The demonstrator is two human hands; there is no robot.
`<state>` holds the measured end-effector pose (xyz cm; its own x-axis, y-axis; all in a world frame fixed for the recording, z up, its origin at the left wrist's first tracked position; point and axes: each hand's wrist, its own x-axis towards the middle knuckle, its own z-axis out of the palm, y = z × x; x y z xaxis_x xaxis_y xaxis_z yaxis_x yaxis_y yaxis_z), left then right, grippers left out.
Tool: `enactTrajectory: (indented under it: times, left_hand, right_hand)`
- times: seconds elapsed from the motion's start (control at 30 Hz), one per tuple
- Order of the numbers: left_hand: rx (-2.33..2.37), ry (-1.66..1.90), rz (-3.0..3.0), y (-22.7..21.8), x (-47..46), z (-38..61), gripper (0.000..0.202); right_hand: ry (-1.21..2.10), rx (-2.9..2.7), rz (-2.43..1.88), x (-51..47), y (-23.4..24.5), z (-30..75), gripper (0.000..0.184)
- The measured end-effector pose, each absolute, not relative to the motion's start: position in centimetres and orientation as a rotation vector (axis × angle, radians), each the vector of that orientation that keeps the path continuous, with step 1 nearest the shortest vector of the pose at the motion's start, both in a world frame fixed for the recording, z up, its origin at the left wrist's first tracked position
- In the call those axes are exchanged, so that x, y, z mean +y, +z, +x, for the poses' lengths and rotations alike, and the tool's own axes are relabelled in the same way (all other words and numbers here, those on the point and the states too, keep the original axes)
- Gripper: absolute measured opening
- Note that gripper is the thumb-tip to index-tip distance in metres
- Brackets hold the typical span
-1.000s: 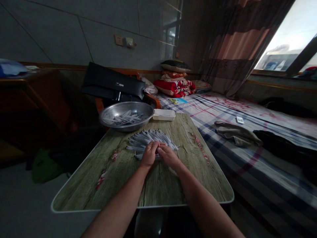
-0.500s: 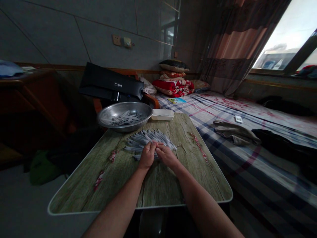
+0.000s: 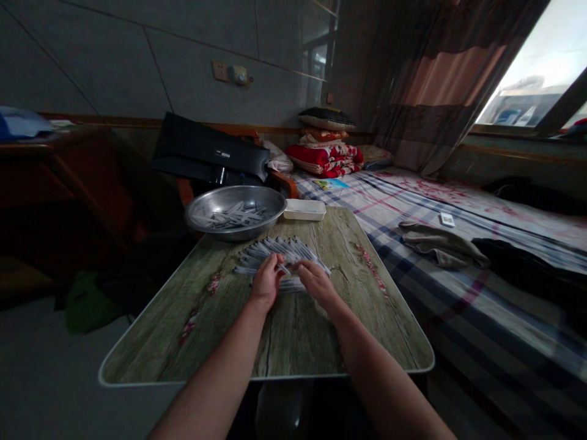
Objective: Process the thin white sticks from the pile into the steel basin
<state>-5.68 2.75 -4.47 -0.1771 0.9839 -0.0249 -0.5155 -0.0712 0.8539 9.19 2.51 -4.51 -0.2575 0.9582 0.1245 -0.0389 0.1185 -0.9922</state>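
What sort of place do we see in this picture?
It looks like a bedroom in a home, though I see only part of it: there is a bed with a plaid sheet, a folded red floral quilt and a window curtain.

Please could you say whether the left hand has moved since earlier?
Yes, the left hand shifted slightly left, away from the right hand, judged against the white tray.

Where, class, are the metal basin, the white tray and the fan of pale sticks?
Metal basin [image 3: 236,234]: head view, on its near outer wall.
White tray [image 3: 304,216]: head view, on its near side wall.
Fan of pale sticks [image 3: 280,246]: head view, on sticks near its middle.
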Motion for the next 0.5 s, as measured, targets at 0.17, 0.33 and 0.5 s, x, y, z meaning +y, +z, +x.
enactTrajectory:
  times: [0.17, 0.33, 0.5]
  left_hand:
    - [0.675, 1.266, 0.745, -3.4, 1.4, -5.9, 0.043]
    - [0.586, 0.976, 0.806, -3.0, 0.5, -6.1, 0.049]
    - [0.535, 0.861, 0.811, -3.3, 0.7, -6.6, 0.042]
  right_hand:
    - [1.559, -0.959, -0.916, 3.2, -4.3, 9.8, 0.021]
    - [1.712, -0.802, -0.861, 3.4, -4.1, 10.2, 0.039]
    - [1.676, -0.898, -0.916, 3.3, -4.2, 10.2, 0.054]
